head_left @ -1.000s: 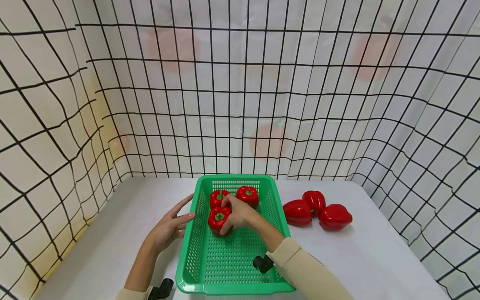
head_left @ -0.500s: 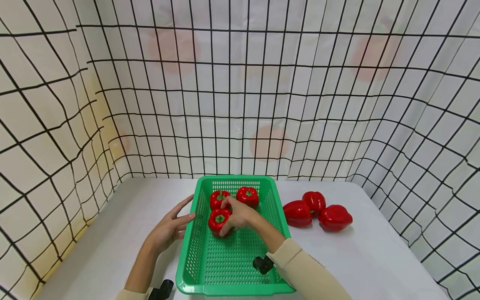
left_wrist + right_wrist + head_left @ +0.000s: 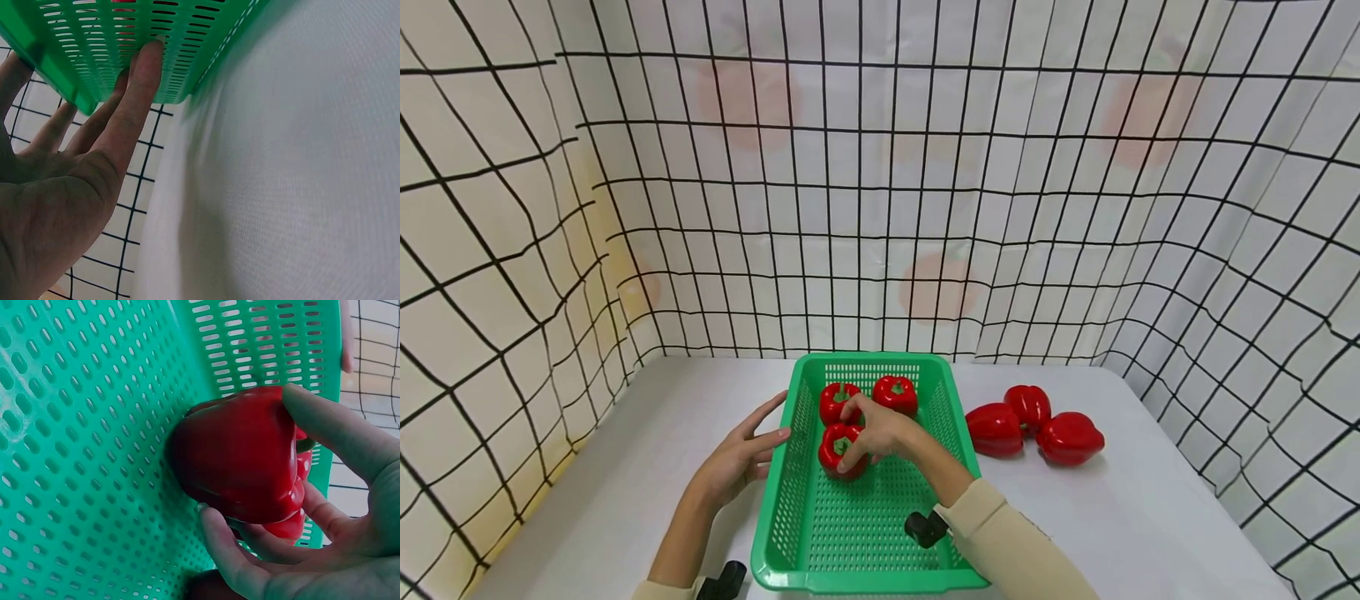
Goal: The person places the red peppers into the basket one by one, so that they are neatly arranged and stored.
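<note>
A green perforated basket (image 3: 871,578) stands on the white table. Inside it, my right hand (image 3: 886,430) grips a red bell pepper (image 3: 832,457), thumb on its near side and fingers spread round it. In the right wrist view the thumb presses the top edge of this pepper (image 3: 231,456), and a fingertip meets its lower side close to the basket floor. Two more red bell peppers, one at the far left (image 3: 832,406) and one at the far right (image 3: 892,391), sit behind it. My left hand (image 3: 81,162) has its fingers extended against the basket's left wall.
To the right of the basket, three red bell peppers lie clustered: a near-left pepper (image 3: 994,432), a back pepper (image 3: 1028,404) and a right-hand pepper (image 3: 1071,439). Black wire grid (image 3: 880,237) over white sheeting encloses the table's back and both sides.
The gripped bell pepper has shifted very slightly toward the front of the basket with my right hand. My left hand stays in place at the left wall.
</note>
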Motion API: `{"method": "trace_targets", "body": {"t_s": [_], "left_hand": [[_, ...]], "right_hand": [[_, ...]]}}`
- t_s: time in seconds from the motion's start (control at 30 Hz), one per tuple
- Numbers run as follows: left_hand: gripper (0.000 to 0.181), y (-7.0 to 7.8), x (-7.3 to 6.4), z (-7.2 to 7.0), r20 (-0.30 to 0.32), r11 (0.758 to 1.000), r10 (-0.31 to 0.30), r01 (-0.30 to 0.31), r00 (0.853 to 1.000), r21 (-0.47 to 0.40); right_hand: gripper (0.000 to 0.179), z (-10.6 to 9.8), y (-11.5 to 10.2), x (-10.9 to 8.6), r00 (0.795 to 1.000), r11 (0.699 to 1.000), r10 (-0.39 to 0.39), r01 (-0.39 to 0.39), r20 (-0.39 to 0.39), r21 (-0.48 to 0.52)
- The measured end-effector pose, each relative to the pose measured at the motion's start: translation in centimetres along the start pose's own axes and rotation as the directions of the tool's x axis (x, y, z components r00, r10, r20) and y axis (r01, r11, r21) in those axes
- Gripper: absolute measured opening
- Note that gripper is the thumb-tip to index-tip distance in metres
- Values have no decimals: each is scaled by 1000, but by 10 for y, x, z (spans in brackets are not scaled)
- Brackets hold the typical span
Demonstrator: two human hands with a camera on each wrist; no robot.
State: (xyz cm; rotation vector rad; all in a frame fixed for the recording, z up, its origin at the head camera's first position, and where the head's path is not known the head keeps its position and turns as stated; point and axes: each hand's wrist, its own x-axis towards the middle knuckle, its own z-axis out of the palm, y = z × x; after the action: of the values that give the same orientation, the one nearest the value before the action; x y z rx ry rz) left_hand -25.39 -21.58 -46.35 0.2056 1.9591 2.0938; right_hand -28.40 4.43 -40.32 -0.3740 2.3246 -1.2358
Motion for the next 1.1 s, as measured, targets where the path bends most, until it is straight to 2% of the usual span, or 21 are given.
{"method": "trace_targets", "body": {"t_s": [0.43,0.7,0.87,1.1], "left_hand": [[74,0,-1,-1,10,1000,-6,6,1000,4],[72,1,2,-3,38,1000,-2,2,999,-7],[74,0,1,-1,14,1000,-2,2,1000,3],[75,-1,1,0,-2,1000,-6,6,1000,12]], "right_hand": [[67,-3,-5,0,1000,1000,17,-17,5,16],[79,-10,-10,-5,1000,1000,-13,13,22,-15],[90,-15,-10,-9,998,995,-55,55,-6,-81],[85,-31,-11,-23,998,984,-64,61,-12,-169]]}}
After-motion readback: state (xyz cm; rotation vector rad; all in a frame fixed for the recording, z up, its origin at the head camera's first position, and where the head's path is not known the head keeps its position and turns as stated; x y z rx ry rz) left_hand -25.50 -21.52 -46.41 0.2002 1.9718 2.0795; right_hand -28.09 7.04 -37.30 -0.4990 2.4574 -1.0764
